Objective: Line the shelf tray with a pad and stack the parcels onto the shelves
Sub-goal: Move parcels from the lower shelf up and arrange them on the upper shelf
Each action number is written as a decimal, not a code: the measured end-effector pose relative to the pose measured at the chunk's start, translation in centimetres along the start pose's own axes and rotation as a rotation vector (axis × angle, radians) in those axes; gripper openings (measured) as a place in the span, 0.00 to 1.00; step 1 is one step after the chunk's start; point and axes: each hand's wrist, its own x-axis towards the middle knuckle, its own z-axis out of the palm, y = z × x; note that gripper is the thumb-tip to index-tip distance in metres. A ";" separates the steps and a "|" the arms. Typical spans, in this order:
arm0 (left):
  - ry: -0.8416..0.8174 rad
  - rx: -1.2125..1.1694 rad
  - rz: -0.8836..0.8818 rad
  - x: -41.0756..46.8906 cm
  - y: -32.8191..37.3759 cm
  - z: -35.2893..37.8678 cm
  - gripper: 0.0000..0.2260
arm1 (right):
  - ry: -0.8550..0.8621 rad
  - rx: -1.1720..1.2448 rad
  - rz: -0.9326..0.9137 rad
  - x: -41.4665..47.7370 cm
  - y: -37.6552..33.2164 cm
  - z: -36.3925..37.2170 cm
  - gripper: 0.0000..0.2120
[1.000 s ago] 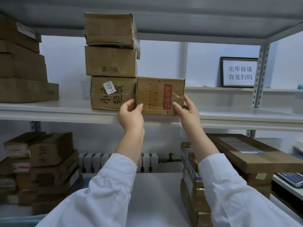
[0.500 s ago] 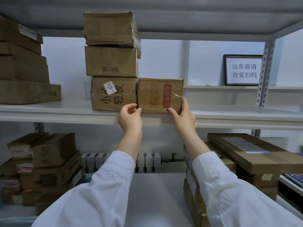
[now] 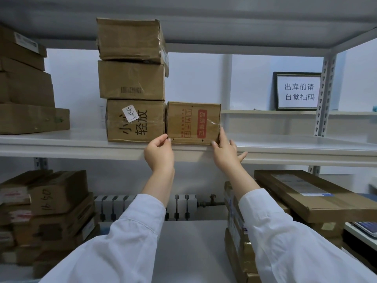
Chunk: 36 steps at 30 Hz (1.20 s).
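The red-labelled parcel (image 3: pixel 193 122) sits on the middle shelf (image 3: pixel 285 146), touching the three-box stack (image 3: pixel 132 82). The left hand (image 3: pixel 159 154) pinches its lower-left corner with curled fingers. The right hand (image 3: pixel 224 154) lays straight fingers against its right side.

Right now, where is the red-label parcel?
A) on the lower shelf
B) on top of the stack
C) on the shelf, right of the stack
C: the parcel rests on the shelf, against the right side of the stack.
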 end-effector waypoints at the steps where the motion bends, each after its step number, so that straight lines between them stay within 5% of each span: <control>1: 0.002 -0.006 -0.003 0.1 0.0 0.0 0.11 | -0.012 0.007 -0.005 0.1 0.2 0.0 0.26; 6: 0.057 -0.049 -0.004 -0.5 -0.8 0.3 0.09 | 0.127 0.239 -0.136 -0.2 1.6 0.1 0.24; 10: 0.097 -0.164 -0.085 -2.7 -2.2 1.3 0.08 | 0.313 0.369 -0.267 -2.2 3.5 -0.6 0.09; 18: -0.055 -0.127 -0.426 -6.5 -5.7 5.0 0.03 | -0.183 0.223 -0.050 -2.8 10.4 -2.2 0.09; 23: -0.234 -0.036 -0.680 -9.4 -9.3 7.2 0.09 | -0.139 0.166 0.079 -3.5 14.8 -3.4 0.16; 27: -0.377 0.088 -0.865 -12.6 -10.7 7.9 0.03 | -0.169 0.148 0.106 -4.0 16.8 -3.8 0.17; 31: -0.494 0.229 -0.975 -14.5 -12.3 8.0 0.30 | -0.221 0.112 0.118 -4.0 18.0 -3.8 0.18; 33: -0.544 0.298 -1.047 -14.9 -13.2 8.2 0.36 | -0.220 0.094 0.100 -3.9 18.6 -3.8 0.17; 36: -0.562 0.261 -1.104 -15.0 -14.1 8.5 0.26 | -0.202 0.083 0.069 -4.0 19.3 -3.6 0.17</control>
